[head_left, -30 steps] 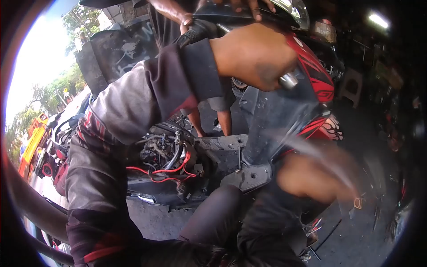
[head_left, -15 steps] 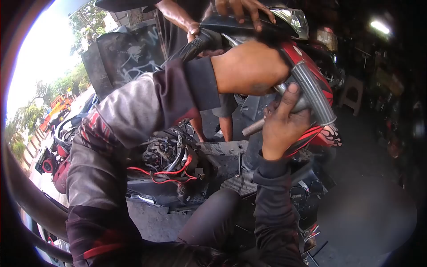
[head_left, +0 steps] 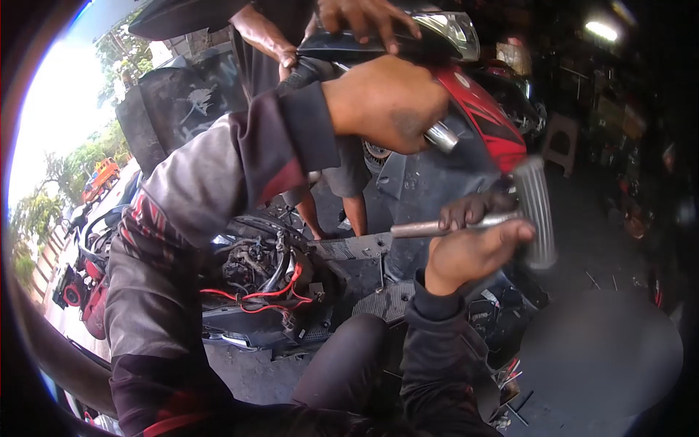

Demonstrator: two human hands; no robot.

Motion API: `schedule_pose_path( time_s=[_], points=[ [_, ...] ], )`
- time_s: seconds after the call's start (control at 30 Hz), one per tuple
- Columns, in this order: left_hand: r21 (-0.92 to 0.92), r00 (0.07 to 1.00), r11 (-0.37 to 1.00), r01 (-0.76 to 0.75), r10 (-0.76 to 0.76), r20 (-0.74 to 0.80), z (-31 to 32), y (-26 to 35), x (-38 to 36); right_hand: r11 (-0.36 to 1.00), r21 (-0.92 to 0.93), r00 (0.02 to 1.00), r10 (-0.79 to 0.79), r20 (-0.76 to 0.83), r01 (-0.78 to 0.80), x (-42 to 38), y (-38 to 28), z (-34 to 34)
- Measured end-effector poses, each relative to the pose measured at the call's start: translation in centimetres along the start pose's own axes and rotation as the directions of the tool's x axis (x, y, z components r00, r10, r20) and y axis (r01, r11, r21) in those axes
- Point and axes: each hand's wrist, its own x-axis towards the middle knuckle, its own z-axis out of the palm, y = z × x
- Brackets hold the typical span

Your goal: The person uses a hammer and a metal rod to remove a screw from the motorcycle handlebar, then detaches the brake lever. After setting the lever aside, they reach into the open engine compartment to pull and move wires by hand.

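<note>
My left hand (head_left: 389, 105) is closed in a fist by the front of the scooter, around a shiny metal tube (head_left: 443, 137) whose end sticks out below; the rest is hidden. Lower right, my right hand (head_left: 470, 255) grips the rod of a hammer-like metal tool (head_left: 415, 229) with a ribbed cylindrical head, blurred by motion. That head is apart from the tube. Behind my fists, the scooter's red front panel (head_left: 484, 109) and black inner panel (head_left: 415, 186) show.
Across from me, another person's hand (head_left: 364, 18) rests on the black headlight cover (head_left: 349, 45), their other hand (head_left: 280, 58) near a handlebar grip. The scooter's exposed engine area (head_left: 255, 258) has a red cable (head_left: 280, 293). A stool (head_left: 561, 142) stands at right.
My right hand has swung the ribbed tool down and right, away from the metal tube. The view has shifted slightly, and my left fist remains by the scooter's front.
</note>
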Motion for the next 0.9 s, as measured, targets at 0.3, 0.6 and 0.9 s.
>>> schedule_pose_path(
  time_s=[0.3, 0.6, 0.9],
  points=[
    [0.018, 0.993, 0.998, -0.066, 0.067, -0.093, 0.3, -0.5, 0.1, 0.922, 0.315, 0.94, -0.291, 0.177, 0.226, 5.8, -9.5, -7.1],
    [0.028, 0.972, 1.0, -0.01, 0.016, -0.234, -0.2, -0.5, -1.1, 0.732, -0.675, 0.941, 0.289, 0.176, -0.099, -9.9, 7.5, -3.7],
    [0.095, 0.964, 0.992, -0.08, 0.101, -0.245, 1.6, -0.2, -1.6, 0.921, -0.388, 0.999, 0.047, 0.019, -0.036, 2.8, 1.6, 2.8]
  ],
)
